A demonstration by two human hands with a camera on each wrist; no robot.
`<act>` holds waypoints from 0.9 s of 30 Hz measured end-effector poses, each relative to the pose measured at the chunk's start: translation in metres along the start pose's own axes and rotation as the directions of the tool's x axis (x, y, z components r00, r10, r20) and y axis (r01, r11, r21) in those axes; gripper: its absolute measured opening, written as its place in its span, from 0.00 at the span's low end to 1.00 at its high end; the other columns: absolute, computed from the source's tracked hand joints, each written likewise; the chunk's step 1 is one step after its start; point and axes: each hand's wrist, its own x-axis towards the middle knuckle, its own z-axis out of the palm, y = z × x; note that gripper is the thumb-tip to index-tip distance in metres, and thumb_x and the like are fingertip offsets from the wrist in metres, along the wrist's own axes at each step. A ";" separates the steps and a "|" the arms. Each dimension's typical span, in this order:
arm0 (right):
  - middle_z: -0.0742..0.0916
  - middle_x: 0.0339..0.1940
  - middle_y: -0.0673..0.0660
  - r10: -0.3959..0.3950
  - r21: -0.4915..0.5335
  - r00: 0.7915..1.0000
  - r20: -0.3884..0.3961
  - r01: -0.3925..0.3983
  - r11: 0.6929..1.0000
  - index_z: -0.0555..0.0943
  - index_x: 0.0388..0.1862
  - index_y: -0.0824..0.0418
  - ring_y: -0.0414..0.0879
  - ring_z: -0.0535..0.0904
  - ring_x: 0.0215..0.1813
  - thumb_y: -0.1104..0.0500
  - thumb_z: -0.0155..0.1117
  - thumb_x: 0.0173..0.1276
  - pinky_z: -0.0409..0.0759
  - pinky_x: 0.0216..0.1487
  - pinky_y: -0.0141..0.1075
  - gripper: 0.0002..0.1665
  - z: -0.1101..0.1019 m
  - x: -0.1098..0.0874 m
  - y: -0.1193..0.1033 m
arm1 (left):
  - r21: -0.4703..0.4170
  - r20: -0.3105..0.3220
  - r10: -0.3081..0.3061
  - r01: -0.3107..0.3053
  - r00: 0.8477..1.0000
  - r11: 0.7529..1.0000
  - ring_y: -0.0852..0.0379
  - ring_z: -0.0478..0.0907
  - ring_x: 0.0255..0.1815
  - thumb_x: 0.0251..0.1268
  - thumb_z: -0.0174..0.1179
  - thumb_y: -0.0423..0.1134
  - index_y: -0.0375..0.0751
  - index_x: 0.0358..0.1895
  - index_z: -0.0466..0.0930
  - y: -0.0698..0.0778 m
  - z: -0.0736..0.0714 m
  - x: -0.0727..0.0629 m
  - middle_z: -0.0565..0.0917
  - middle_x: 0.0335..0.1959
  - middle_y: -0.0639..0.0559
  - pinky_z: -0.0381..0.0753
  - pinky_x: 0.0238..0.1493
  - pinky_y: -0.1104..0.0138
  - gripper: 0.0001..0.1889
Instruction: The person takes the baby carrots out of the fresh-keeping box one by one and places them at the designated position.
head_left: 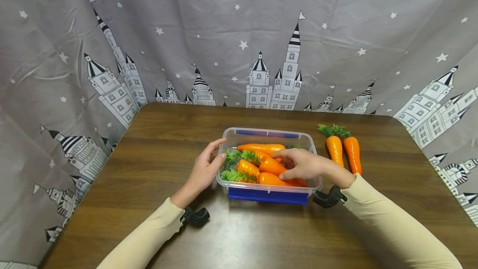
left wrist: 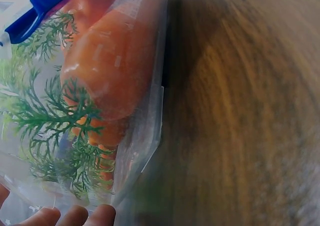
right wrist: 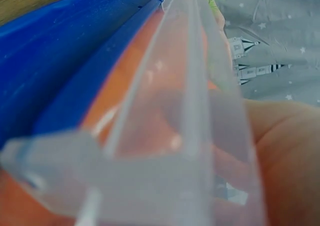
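A clear plastic box (head_left: 269, 189) with blue side latches holds several orange toy carrots (head_left: 274, 179) with green leafy tops (head_left: 233, 175). My right hand (head_left: 304, 164) reaches over the box's right wall, its thumb and fingers around a carrot (head_left: 271, 165) in the middle of the pile. Part of that carrot is hidden under the palm. On the other side, my left hand (head_left: 203, 171) touches the box's left end with fingers extended and thumb near the rim. Its fingertips (left wrist: 102, 216) show right at the clear wall in the left wrist view.
Two more carrots, one (head_left: 335, 150) next to another (head_left: 352, 155), lie on the brown wooden table (head_left: 168, 136) right of the box, leaves toward the back. A grey curtain (head_left: 209, 32) with castles and stars hangs behind the table. Each wrist wears a black camera mount (head_left: 330, 197).
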 end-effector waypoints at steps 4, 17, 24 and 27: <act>0.86 0.47 0.58 -0.011 -0.006 1.000 -0.001 0.011 1.000 0.72 0.70 0.67 0.46 0.82 0.45 0.57 0.72 0.65 0.84 0.55 0.44 0.37 -0.001 0.000 0.001 | 0.001 0.000 -0.001 0.001 1.000 1.000 0.35 0.83 0.59 0.75 0.54 0.33 0.41 0.73 0.70 -0.001 0.000 0.000 0.73 0.70 0.33 0.84 0.56 0.49 0.24; 0.86 0.48 0.60 -0.048 0.026 0.997 -0.053 0.049 0.998 0.75 0.60 0.66 0.50 0.84 0.49 0.59 0.73 0.64 0.84 0.56 0.47 0.28 -0.003 -0.003 0.002 | -0.003 0.000 0.007 -0.007 1.000 1.000 0.35 0.83 0.59 0.75 0.54 0.33 0.41 0.73 0.70 0.000 0.000 0.000 0.73 0.71 0.33 0.84 0.55 0.53 0.24; 0.87 0.50 0.62 -0.063 0.058 0.996 -0.067 0.067 0.996 0.74 0.61 0.66 0.51 0.83 0.51 0.59 0.73 0.65 0.84 0.57 0.49 0.29 -0.003 -0.005 0.003 | -0.001 0.004 0.002 -0.002 1.000 1.000 0.35 0.83 0.59 0.75 0.54 0.33 0.41 0.73 0.70 0.001 0.000 0.000 0.73 0.71 0.33 0.84 0.56 0.52 0.24; 0.85 0.51 0.62 -0.072 0.088 0.995 -0.075 0.079 0.993 0.74 0.61 0.66 0.51 0.82 0.52 0.59 0.73 0.65 0.83 0.59 0.50 0.29 -0.003 -0.005 0.003 | -0.002 0.004 -0.003 0.003 1.000 1.000 0.35 0.83 0.59 0.75 0.54 0.33 0.42 0.73 0.70 0.000 0.000 0.000 0.73 0.70 0.33 0.84 0.55 0.54 0.24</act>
